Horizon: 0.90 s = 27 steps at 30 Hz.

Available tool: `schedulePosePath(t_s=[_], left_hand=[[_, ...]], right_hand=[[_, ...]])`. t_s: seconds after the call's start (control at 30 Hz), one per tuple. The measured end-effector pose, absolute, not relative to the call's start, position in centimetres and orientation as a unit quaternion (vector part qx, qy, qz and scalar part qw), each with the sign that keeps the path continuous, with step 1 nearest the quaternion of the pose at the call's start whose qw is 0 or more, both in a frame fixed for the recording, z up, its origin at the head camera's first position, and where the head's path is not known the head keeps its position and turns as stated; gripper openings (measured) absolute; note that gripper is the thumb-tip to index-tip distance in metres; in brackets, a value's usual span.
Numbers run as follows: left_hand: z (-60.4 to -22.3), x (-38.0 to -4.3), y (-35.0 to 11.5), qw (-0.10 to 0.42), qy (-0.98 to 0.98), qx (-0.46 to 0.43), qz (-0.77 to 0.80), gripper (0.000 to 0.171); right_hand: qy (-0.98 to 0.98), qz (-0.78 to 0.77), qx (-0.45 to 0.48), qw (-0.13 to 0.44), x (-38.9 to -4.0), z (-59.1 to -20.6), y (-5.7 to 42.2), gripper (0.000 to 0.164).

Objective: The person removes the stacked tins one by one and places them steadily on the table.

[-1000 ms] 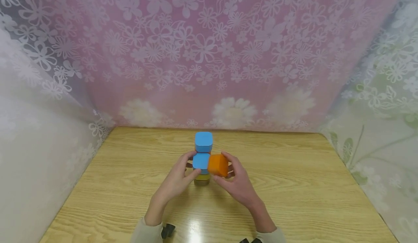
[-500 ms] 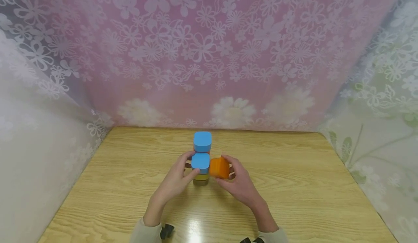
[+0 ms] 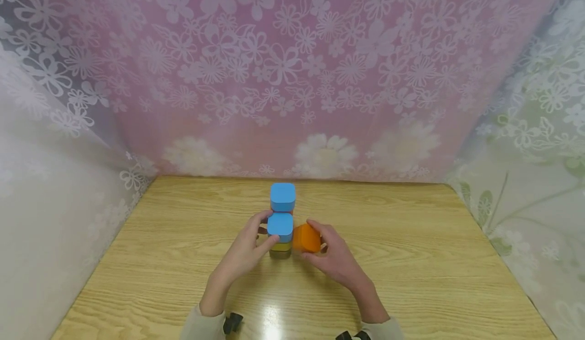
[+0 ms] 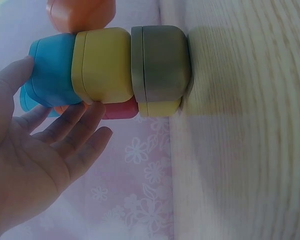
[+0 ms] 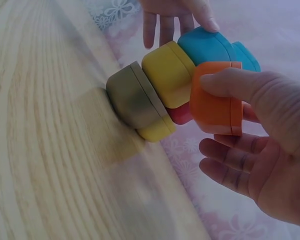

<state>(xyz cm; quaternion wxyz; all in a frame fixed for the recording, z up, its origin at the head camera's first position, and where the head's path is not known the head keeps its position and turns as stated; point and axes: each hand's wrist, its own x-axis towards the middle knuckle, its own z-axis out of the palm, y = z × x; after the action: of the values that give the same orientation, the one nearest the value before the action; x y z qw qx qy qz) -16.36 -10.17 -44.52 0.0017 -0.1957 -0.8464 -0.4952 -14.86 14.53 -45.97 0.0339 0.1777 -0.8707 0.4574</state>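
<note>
A front stack has a blue lidded box on top, a yellow box in the middle and an olive box on the table. My left hand holds the blue box, thumb at the near side and fingers at the far side. My right hand grips an orange lidded box between thumb and fingers, just right of the front stack and off the table. In the right wrist view, the orange box overlaps the stack; whether they touch I cannot tell.
Right behind stands a second stack: a blue box on top, with orange, red and yellow boxes partly showing below. Floral curtains surround the wooden table at the back and both sides.
My right hand has brought the orange box slightly lower and nearer to me, turning it a little. My left hand stays on the blue box, and both stacks still stand.
</note>
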Motion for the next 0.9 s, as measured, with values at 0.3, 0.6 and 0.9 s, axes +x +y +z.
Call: schedulePosePath(t_s=[0.3, 0.6, 0.9], left_hand=[[-44.6, -16.4, -10.3, -0.007, -0.844, -0.198, -0.498, 0.059], [-44.6, -16.3, -10.3, -0.003, -0.840, -0.201, -0.504, 0.060], [-44.6, -16.4, -10.2, -0.003, -0.846, -0.195, -0.496, 0.059]], right_hand=[[-0.881, 0.442, 0.168, 0.011, -15.0, -46.8, 14.5, 0.072], [-0.897, 0.417, 0.145, -0.016, -15.1, -47.6, 14.4, 0.072], [-0.902, 0.403, 0.149, -0.034, -15.3, -48.1, 14.2, 0.072]])
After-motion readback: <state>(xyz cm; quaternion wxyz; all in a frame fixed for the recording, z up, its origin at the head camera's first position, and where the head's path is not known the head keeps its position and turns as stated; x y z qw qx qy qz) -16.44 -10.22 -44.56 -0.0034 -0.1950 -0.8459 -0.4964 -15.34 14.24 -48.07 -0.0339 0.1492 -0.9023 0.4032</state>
